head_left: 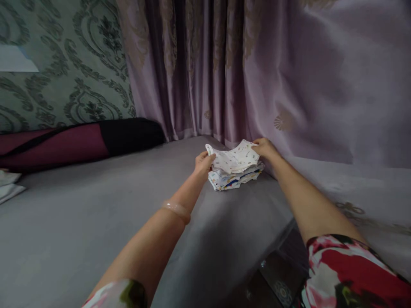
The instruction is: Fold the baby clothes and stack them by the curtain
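Head view: our left grip [204,162] and right grip [266,149] pinched opposite ends of a printed cloth [236,159], which stretched lengthwise between them over a stack [223,182].

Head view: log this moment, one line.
left hand: holds cloth, left end | right hand: holds cloth, right end | cloth: over stack | stack: on grey sheet, near curtain

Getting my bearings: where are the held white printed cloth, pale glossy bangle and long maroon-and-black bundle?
Held white printed cloth [233,160]: head view, middle of its face.
Pale glossy bangle [177,209]: head view, the band's middle.
Long maroon-and-black bundle [80,144]: head view, maroon stretch.
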Available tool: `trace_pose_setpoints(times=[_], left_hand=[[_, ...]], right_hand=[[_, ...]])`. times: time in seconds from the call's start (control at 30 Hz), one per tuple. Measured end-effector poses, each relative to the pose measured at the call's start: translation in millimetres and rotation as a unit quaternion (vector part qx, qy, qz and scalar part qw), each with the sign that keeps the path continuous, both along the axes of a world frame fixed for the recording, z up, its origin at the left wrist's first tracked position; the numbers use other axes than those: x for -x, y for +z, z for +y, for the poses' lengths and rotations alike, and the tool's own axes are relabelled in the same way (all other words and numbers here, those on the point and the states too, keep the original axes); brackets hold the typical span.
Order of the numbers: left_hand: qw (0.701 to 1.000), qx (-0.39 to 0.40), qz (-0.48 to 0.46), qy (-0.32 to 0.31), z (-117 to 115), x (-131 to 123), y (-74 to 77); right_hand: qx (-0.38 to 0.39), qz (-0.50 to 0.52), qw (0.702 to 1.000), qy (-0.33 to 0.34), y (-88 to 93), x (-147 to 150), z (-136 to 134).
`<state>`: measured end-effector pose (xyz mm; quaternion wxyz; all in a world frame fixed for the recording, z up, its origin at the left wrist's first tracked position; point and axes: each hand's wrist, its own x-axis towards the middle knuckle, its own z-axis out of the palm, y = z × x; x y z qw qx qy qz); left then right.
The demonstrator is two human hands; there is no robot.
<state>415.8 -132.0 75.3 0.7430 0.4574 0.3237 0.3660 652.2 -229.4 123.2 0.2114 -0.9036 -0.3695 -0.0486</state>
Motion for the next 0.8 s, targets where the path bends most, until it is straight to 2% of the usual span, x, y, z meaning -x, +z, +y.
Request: trace_pose_setpoints(times=[0.17, 0.53, 0.8], left_hand=[[0.998, 0.056, -0.015, 0.002, -5, -10, -11.6], [0.990, 0.129, -0.056, 0.012, -14, -22, -33.9], [0.984, 0.160, -0.072, 0.033, -14, -24, -44.0]], right_hand=[[0.009, -0.051, 0.998, -0.020, -3.7, -7, -2], [0.047, -0.074, 0.995, -0.043, -14.8, -12, -8], [0.057, -0.091, 0.993, -0.041, -37.2, -22, -7]])
